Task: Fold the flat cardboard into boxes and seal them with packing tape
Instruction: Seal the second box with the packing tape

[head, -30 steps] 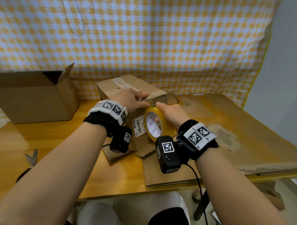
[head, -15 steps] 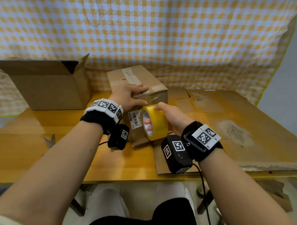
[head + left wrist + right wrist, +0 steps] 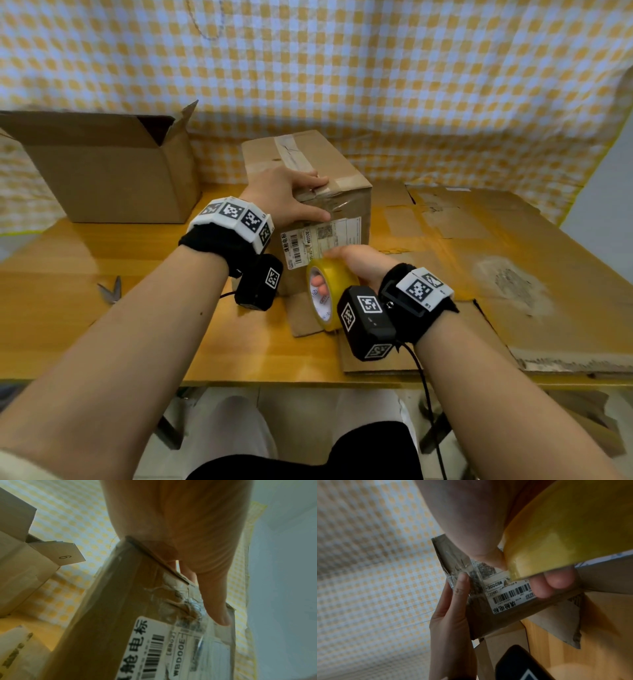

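Resting flat on the near top edge of the closed brown cardboard box (image 3: 305, 192), the left hand (image 3: 281, 198) lies spread, its fingers straight along the taped seam and its thumb (image 3: 216, 601) pressing down over the crinkled clear tape on the front face. The right hand (image 3: 356, 263) curls round the yellow roll of packing tape (image 3: 325, 291), fingers hooked through its white core, thumb on the outer band, and holds it against the box's front at about 5 o'clock from the left hand, just below the white shipping label (image 3: 322, 241).

The box stands at the middle of the wooden tabletop (image 3: 102, 274), its lower flaps splayed out on the surface toward the person. At 9 o'clock from it, well apart, a larger open brown cardboard box (image 3: 113, 178) sits with one flap raised. At 3 o'clock, flat worn sheets of cardboard (image 3: 479, 240) cover the tabletop to its right edge, and one sheet reaches under the right wrist. At 8 o'clock, near the left forearm, the metal scissor tips (image 3: 111, 293) show.

The tabletop is glossy and orange-yellow; the tape roll is smooth and shiny; the box's cardboard is matt, creased and scuffed. A yellow-and-white checked cloth (image 3: 376, 85) hangs behind.
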